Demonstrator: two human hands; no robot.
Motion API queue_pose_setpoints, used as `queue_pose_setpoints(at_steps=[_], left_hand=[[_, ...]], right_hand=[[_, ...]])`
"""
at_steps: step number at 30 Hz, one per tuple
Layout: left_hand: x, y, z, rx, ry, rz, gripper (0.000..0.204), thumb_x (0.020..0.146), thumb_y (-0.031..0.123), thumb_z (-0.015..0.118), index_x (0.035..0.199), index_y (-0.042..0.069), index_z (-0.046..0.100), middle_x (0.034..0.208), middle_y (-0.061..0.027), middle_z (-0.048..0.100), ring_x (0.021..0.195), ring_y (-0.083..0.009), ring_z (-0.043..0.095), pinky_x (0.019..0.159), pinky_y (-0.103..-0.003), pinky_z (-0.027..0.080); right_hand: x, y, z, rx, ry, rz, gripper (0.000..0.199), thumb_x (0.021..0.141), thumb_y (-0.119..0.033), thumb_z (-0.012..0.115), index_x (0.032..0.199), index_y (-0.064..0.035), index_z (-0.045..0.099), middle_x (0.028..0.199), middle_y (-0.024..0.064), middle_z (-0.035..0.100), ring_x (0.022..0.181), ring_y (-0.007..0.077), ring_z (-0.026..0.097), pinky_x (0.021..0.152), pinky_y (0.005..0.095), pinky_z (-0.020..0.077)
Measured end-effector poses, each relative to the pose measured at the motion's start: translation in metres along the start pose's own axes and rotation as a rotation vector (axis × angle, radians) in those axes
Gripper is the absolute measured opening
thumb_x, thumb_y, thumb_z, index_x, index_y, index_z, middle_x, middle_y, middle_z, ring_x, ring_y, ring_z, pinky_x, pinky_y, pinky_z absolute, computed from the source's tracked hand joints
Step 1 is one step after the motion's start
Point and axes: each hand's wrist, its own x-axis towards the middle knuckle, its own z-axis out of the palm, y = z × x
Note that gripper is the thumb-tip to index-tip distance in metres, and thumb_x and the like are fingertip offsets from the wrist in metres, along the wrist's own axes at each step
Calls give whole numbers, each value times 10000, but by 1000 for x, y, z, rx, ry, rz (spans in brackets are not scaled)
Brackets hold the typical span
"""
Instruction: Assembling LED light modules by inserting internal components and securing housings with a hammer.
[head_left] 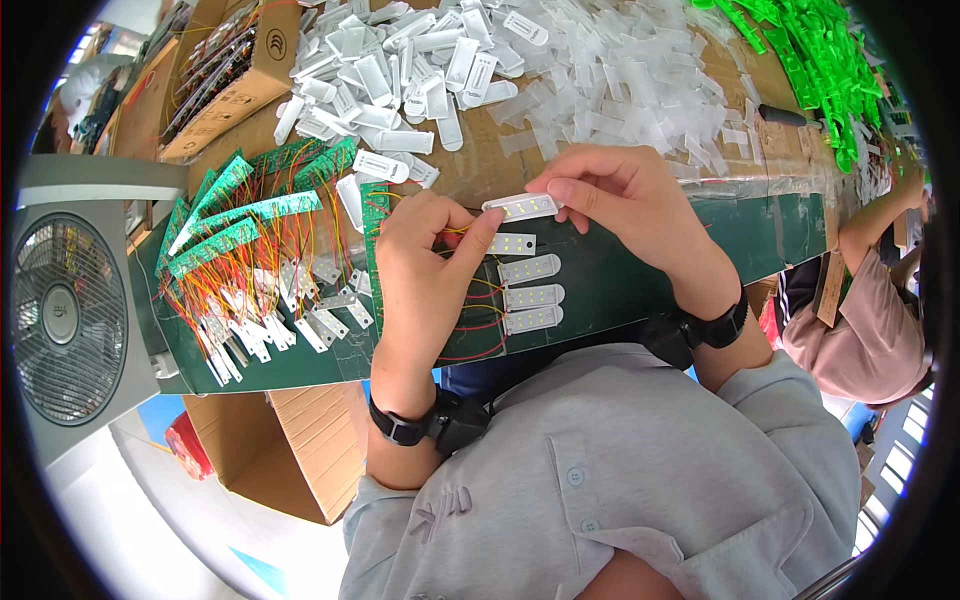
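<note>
A white plastic housing with a small LED board in it [522,207] is held just above the green table mat [610,290]. My left hand [425,255] pinches its left end between thumb and fingers. At its right end, the thumb and fingers of my right hand [625,195] close on it. Directly below lies a bare LED board [515,244] without a housing. Nearer to me, several LED boards in white housings [533,296] sit in a column. Red and yellow wires run left from them, toward a green circuit board strip [374,205] partly hidden behind my left hand.
Wired green circuit boards [245,215] with LED boards pile at left. White housings [420,70], translucent strips [630,80] and green plastic parts [810,60] heap at the back. A fan [62,315], a cardboard box [290,450] and another person [860,320] flank the table.
</note>
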Motion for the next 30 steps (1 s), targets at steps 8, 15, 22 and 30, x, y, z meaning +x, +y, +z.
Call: queue_pose_setpoints(at_steps=[8, 15, 22, 30], left_hand=[[2, -1, 0, -49, 55, 82, 179, 812, 38, 840, 768, -3, 672, 741, -79, 589, 701, -228, 555, 655, -352, 433], [-2, -9, -7, -25, -6, 40, 128, 820, 19, 829, 817, -19, 706, 783, -87, 608, 716, -223, 574, 668, -335, 457], [-3, -3, -18, -109, 4, 72, 61, 871, 23, 786, 903, -20, 755, 795, -85, 626, 748, -215, 613, 688, -321, 480], [-1, 0, -21, -19, -72, 192, 122, 822, -9, 819, 921, -7, 749, 872, -87, 654, 742, -211, 641, 673, -318, 516]], right_hand=[[-1, 1, 24, 2, 235, -18, 69, 949, -22, 717, 1010, 12, 715, 868, 18, 699, 768, 57, 638, 669, 205, 507], [6, 26, 50, 345, 279, -117, 90, 953, 3, 706, 1040, 21, 701, 897, 49, 703, 757, 76, 639, 664, 215, 513], [3, 7, 29, 129, 147, -52, 89, 974, -16, 682, 1054, 17, 701, 897, 41, 699, 752, 74, 634, 668, 232, 523], [2, 6, 33, 135, 165, -59, 73, 979, -8, 657, 1037, 16, 694, 880, 24, 690, 730, 72, 628, 660, 230, 516]])
